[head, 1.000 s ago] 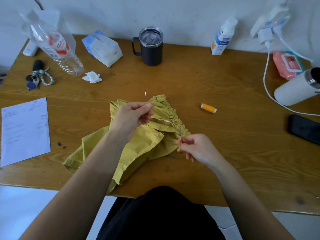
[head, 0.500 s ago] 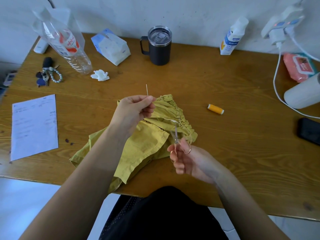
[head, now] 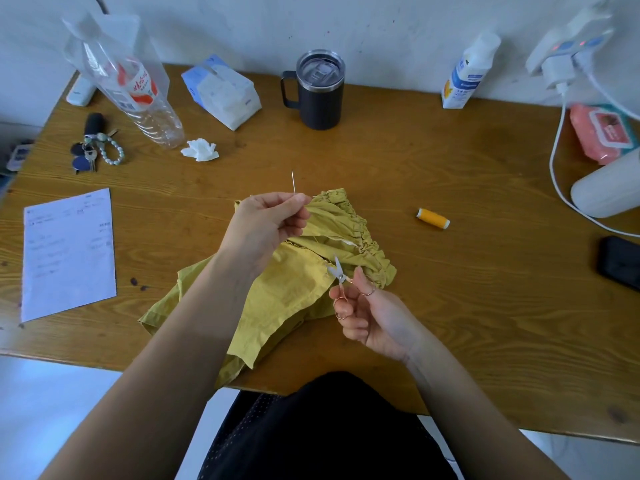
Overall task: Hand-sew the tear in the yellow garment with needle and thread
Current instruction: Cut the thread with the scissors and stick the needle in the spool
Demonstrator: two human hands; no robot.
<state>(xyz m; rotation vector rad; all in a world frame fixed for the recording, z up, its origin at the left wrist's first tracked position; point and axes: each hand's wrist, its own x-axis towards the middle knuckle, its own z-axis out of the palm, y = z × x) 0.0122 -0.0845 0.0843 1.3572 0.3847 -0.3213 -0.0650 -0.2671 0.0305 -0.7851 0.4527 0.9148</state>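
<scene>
The yellow garment (head: 291,285) lies crumpled on the wooden table (head: 467,306), its gathered waistband toward the right. My left hand (head: 266,223) hovers over its upper part and pinches a needle (head: 293,180) that points up; the thread itself is too thin to see. My right hand (head: 370,317) holds small scissors (head: 341,278) by their gold loops, with the blades slightly apart and the tips at the fabric just below the waistband. A yellow thread spool (head: 433,218) lies on the table to the right of the garment.
Along the back stand a plastic bottle (head: 131,88), a tissue pack (head: 223,91), a dark mug (head: 320,90) and a white bottle (head: 467,76). Keys (head: 93,150) and a paper sheet (head: 67,252) lie left. A white cable (head: 557,168), white cylinder (head: 606,188) and phone (head: 620,261) sit right.
My right hand took up the small scissors from beside the garment, turned palm-up and brought the blades to the fabric. My left hand kept the needle raised.
</scene>
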